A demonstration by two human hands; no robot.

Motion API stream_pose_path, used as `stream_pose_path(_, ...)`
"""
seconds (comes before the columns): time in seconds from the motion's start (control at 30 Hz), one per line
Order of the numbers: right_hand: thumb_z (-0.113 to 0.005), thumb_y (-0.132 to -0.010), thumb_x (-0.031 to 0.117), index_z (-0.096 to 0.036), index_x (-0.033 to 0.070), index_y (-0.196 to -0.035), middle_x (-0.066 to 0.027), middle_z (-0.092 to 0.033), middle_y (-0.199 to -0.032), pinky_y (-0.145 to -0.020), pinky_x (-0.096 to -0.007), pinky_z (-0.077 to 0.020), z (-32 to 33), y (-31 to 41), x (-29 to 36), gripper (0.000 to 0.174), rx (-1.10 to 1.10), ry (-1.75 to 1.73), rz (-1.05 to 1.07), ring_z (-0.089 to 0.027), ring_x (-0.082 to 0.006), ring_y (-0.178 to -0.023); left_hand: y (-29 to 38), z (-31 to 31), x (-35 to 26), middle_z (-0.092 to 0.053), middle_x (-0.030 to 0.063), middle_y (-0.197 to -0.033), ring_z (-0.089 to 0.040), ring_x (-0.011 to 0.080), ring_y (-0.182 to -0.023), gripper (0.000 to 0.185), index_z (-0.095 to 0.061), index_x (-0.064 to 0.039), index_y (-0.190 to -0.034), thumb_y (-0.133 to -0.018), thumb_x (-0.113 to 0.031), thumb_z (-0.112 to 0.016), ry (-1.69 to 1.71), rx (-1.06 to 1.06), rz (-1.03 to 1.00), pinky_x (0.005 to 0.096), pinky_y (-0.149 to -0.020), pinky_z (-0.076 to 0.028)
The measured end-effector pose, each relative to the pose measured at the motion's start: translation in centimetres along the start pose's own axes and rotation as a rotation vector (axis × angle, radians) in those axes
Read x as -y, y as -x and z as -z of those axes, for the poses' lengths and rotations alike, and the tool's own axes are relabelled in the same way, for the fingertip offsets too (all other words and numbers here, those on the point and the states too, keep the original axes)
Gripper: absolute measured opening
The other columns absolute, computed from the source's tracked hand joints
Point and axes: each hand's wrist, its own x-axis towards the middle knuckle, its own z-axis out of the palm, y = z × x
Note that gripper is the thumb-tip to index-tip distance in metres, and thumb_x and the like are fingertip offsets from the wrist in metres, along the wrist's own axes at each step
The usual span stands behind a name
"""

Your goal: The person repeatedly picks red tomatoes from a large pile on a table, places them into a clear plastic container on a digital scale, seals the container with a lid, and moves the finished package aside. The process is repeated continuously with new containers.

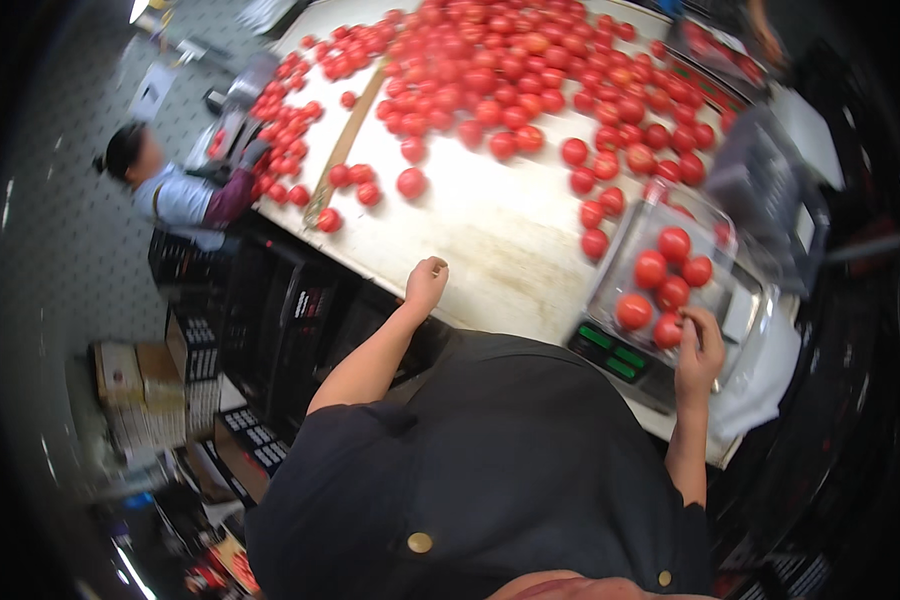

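Note:
Several red tomatoes [673, 292] lie in a clear plastic tray [622, 259] on a digital scale with a lit green display [611, 351]. My right hand [701, 349] is at the tray's near right side, its fingertips touching the nearest tomato [668, 331]; whether it grips that tomato is hard to tell. Over the near edge of the white table [495, 247] is my left hand [427, 281], fingers curled, with no tomato in it. A loose tomato [412, 182] rests beyond that hand, and a large heap of tomatoes [495, 67] covers the far part of the table.
A co-worker [184, 187] stands at the table's left side, one gloved hand among tomatoes. A wooden strip [349, 142] crosses the tabletop. Stacked clear trays [765, 187] and plastic bags [765, 367] are at the right. Black crates [270, 315] stand below the left edge.

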Motion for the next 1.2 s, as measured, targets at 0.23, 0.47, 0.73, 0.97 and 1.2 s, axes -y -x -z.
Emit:
stream_pose_path(0.23, -0.054, -0.095, -0.003, -0.065, -0.002, -0.101, -0.0089, -0.065, -0.093, -0.079, -0.0289, -0.0504, -5.7, 0.0, 2.0, 0.012, 0.163, 0.053, -0.005, -0.065, -0.016, -0.082, -6.8, 6.4, 7.2, -0.06, 0.0217, -0.11, -0.06, 0.0382, -0.103, 0.037, -0.062, -0.004, -0.117, -0.086, -0.022, -0.071, -0.098, -0.249, 0.085, 0.0433, -0.092, -0.049)
stream_pose_path(0.47, -0.052, -0.097, -0.005, -0.064, -0.004, -0.103, -0.0077, -0.065, -0.094, -0.075, -0.0258, -0.0514, -10.9, -0.2, 3.6, 0.013, 0.206, -0.06, -0.13, -0.064, -0.0136, -0.081, -15.5, 12.8, 11.8, -0.056, 0.0242, -0.122, -0.057, 0.0409, -0.112, 0.049, -0.057, -0.004, -0.127, -0.087, -0.028, -0.071, -0.112, -0.37, 0.163, 0.0451, -0.098, -0.047)
stream_pose_path(0.73, -0.053, -0.097, -0.004, -0.064, -0.005, -0.104, -0.0091, -0.065, -0.097, -0.075, -0.0263, -0.0523, -15.6, -0.6, 5.6, 0.013, 0.201, -0.008, -0.136, -0.065, -0.0144, -0.082, -25.7, 11.4, 10.9, -0.058, 0.0236, -0.126, -0.06, 0.0413, -0.111, 0.068, -0.053, 0.001, -0.13, -0.084, -0.045, -0.072, 0.286, -0.202, 0.534, 0.0461, -0.103, -0.047)
stream_pose_path(0.97, -0.054, -0.097, -0.004, -0.065, -0.005, -0.103, -0.0093, -0.066, -0.095, -0.073, -0.0267, -0.0526, -17.6, -1.7, 7.3, 0.012, 0.214, 0.098, -0.111, -0.065, -0.0145, -0.08, -19.1, 8.7, 7.8, -0.061, 0.0225, -0.114, -0.061, 0.0393, -0.104, 0.041, -0.059, -0.004, -0.106, -0.08, -0.034, -0.07, -0.058, 0.022, 0.121, 0.0462, -0.091, -0.05)
stream_pose_path(1.2, -0.055, -0.095, -0.005, -0.065, -0.005, -0.101, -0.0091, -0.067, -0.091, -0.073, -0.0269, -0.0513, -19.7, -2.8, 7.1, 0.012, 0.228, 0.042, -0.142, -0.065, -0.015, -0.079, -13.2, 13.5, 19.0, -0.069, 0.0147, -0.088, -0.063, 0.0228, -0.083, 0.025, -0.065, 0.003, -0.094, -0.089, -0.022, -0.061, 0.598, -0.554, 0.596, 0.036, -0.08, -0.05)
